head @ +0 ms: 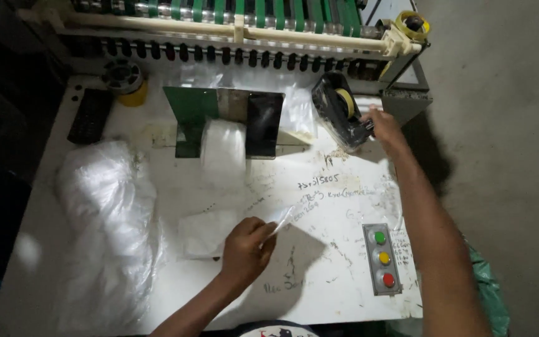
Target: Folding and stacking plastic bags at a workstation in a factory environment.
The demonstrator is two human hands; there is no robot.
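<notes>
The left hand (246, 246) is pinched shut on a small stack of clear plastic bags (210, 232), holding one corner up between thumb and fingers. The bags lie flat on the white table (319, 274), near the middle, and most of the stack sits just to the left of that hand, touching it. These bags look very thin, soft and light, so they will bend and flop, and they are likely slippery, so a firm pinch at the corner or edge seems the best place to hold them. The right hand (383, 128) is stretched far out to the back of the table and has its fingers on the front of a black tape holder (339, 109), where the tape comes off; I cannot tell if it is gripping or only touching. The tape holder looks hard and heavy, so it should stay put. It is well apart from the bags. A big heap of loose clear plastic (107, 218) lies on the left side of the table, and a grey box with green, yellow and red buttons (382, 258) sits near the right arm
</notes>
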